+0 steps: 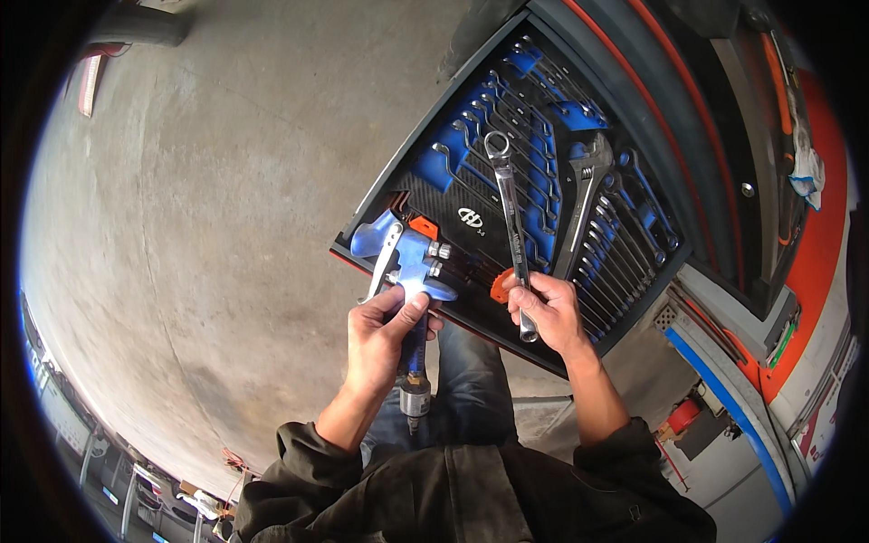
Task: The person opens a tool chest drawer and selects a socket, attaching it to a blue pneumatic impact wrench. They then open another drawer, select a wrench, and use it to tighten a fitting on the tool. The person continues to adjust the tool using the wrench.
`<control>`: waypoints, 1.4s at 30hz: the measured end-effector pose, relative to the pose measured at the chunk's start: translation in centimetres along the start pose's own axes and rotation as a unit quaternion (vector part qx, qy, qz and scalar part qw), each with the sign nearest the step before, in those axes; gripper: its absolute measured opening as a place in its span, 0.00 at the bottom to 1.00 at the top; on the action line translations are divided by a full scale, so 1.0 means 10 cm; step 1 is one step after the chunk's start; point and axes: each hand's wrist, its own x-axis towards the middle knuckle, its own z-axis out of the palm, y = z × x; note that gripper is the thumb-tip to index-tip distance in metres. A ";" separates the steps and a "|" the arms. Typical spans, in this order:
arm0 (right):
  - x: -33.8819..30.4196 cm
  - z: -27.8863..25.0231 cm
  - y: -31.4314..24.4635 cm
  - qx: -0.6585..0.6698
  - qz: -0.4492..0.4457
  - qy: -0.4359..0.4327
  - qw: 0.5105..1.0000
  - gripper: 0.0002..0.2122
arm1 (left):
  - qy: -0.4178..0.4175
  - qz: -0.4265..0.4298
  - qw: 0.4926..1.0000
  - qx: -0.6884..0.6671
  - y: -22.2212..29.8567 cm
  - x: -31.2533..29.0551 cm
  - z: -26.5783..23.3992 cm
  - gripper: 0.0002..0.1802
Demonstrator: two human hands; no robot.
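My left hand [384, 328] is closed round a blue spray gun [412, 258] with a silver trigger and knobs, its nozzle end up and to the left. Below my fingers its handle ends in a metal fitting [415, 398]. A long chrome ring spanner [512, 213] is gripped near its lower end by my right hand [549, 315], slanting up over the open tool drawer [407, 204]. Behind it lie an adjustable wrench [584, 199] and a row of combination spanners [615, 262]. An orange hex key holder [424, 226] sits beside the gun; another orange piece [501, 286] is partly behind my right hand.
Further offset ring spanners [484, 122] fill the drawer's blue and black insert. The dark tool cabinet [634, 81] with red trim rises at the right, pliers-like orange handles [777, 81] on its top. Concrete floor [226, 181] extends to the left.
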 end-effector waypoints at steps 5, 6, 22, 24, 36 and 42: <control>0.04 0.06 -0.05 0.029 -0.018 -0.013 0.999 0.11 | -0.007 -0.006 1.000 0.017 -0.04 0.01 0.00 0.11; 0.05 0.06 -0.03 0.024 -0.023 -0.015 0.999 0.11 | -0.002 -0.008 1.000 0.010 -0.04 0.01 0.01 0.11; 0.12 0.10 -0.01 0.057 -0.034 -0.019 0.998 0.11 | -0.016 -0.017 0.999 0.049 -0.10 0.02 -0.02 0.12; 0.14 0.10 -0.02 0.062 -0.033 -0.019 0.997 0.11 | -0.014 -0.019 0.998 0.056 -0.08 0.02 -0.01 0.12; 0.17 0.11 0.00 0.052 -0.049 -0.025 0.997 0.12 | -0.002 -0.024 0.999 0.046 -0.10 0.01 0.00 0.13; 0.18 0.11 0.01 0.058 -0.036 -0.023 0.997 0.12 | 0.001 -0.025 0.999 0.040 -0.09 0.01 0.01 0.13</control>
